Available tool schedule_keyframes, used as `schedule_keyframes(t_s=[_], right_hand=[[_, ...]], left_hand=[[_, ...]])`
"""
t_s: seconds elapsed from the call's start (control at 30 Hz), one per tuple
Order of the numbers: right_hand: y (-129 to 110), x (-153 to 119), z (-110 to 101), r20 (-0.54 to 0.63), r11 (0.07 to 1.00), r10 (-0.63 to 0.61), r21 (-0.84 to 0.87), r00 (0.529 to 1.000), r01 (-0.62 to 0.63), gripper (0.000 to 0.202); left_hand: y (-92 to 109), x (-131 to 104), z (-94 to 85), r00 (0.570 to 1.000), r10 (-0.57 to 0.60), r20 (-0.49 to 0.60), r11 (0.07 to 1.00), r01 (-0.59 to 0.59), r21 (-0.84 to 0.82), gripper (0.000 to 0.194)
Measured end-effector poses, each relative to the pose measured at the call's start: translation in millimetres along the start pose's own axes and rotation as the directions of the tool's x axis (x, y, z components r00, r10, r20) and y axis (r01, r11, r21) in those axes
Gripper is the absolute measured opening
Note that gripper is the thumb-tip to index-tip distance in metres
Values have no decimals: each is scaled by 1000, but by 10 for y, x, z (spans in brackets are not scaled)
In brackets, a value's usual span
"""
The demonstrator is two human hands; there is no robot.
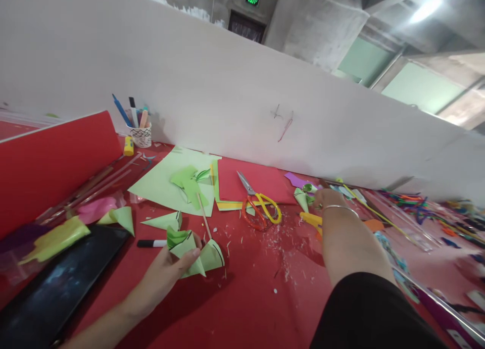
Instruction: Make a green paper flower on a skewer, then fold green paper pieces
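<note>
My left hand (170, 268) is closed around a folded pale green paper piece (192, 260) with pointed flaps and dark-lined edges, at the lower middle. Bright green paper is tucked into its top. Just behind it lie a pale green paper cone (162, 221) and a black-and-white marker (151, 243). A thin stick (203, 215) slants down behind the piece. My right hand (323, 199) reaches to the back right, fingers curled and mostly hidden. It is beside another pale green paper cone (301, 200) and above a yellow-handled tool (311, 219); what it grips, if anything, is hidden.
Scissors (250, 190) with orange and yellow handles lie across red paper (242, 180). Pale green sheets (159, 187) and green scraps are beside them. A pen cup (141, 135) stands against the white partition. A black tablet-like device (71, 283) lies left; pipe cleaners (405, 202) are right.
</note>
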State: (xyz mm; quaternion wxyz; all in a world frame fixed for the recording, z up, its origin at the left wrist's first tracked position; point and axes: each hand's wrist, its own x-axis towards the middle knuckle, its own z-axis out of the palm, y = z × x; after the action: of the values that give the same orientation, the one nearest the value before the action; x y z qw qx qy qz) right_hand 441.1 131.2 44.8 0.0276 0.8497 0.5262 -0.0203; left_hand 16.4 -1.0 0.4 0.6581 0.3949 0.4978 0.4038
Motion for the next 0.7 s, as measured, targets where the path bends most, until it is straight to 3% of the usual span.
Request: schedule_keyframes(t_s=[0.1,0.2,0.3,0.4,0.47,0.53,0.6,0.7], right_hand=[[-77,77,-248,133,999,47,1,990,-48,18],[-269,147,-537,185,995,-33,101,982,15,18],[-609,101,-715,127,945,-214,279,969,172,20],[-1054,-103,-734,26,840,-394,416,919,348,30],[-1363,-335,-685,-194,648,-563,500,803,575,39],[-1641,-645,-618,-314,583,-587,475,746,659,48],[-1858,-1005,-557,-481,507,-626,346,613,789,52],[-2045,-1504,-509,-525,448,-697,212,488,868,47]], left_hand=[[15,2,18,1000,8,16,1000,-8,-19,41],[0,11,18,998,33,52,999,-31,-25,39],[-40,15,-6,997,56,61,998,-54,-35,39],[-74,18,-35,996,74,41,997,-74,-9,40],[-85,23,-44,997,83,11,996,-83,19,40],[-92,29,-42,994,106,3,994,-106,21,40],[-102,34,-36,988,151,33,989,-151,-6,38],[-125,37,-38,970,229,80,973,-228,-20,32]])
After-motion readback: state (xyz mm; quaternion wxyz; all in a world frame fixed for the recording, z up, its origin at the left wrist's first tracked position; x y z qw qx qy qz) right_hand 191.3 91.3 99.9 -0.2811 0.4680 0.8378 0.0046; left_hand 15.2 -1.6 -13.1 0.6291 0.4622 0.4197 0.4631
